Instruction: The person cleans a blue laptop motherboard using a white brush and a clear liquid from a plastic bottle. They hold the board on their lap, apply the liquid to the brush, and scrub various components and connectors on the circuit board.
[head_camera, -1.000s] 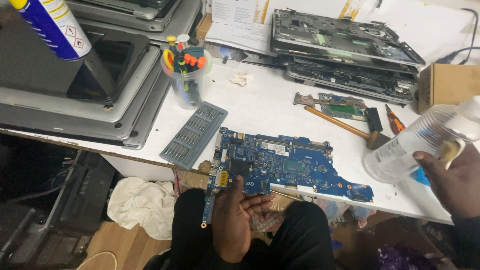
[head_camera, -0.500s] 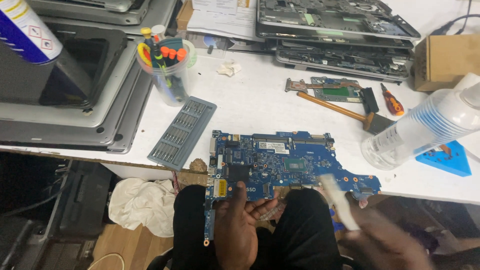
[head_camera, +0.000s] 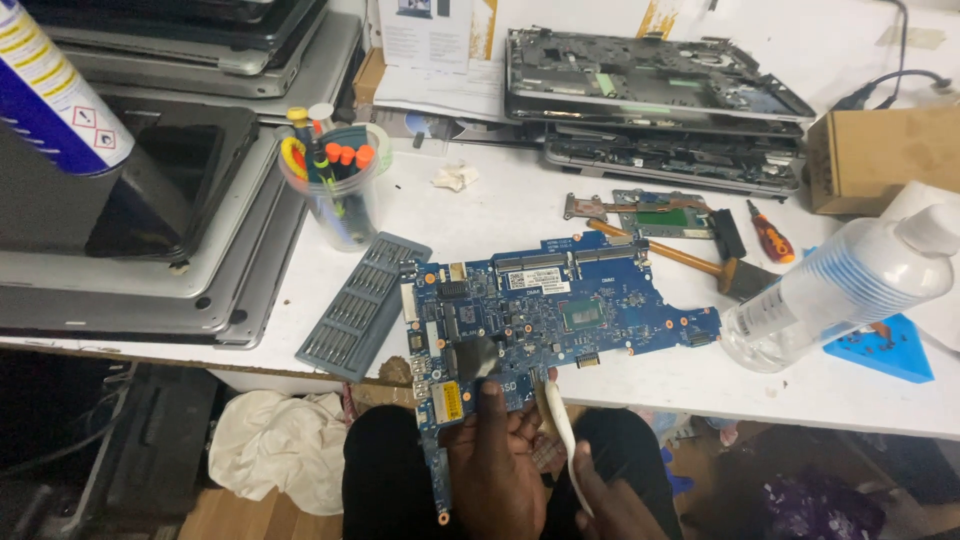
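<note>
The left hand (head_camera: 495, 455) grips the blue laptop motherboard (head_camera: 545, 315) at its near edge, half over the table (head_camera: 500, 215) rim. The right hand (head_camera: 610, 500) pinches a white brush (head_camera: 560, 430). Best to keep the board steady and brush lightly.

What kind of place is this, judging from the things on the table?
Probably a laptop repair bench. The left hand steadies a bare blue motherboard at the edge of the white table. Opened laptop shells are stacked at the back, and a cup of screwdrivers stands nearby.
</note>
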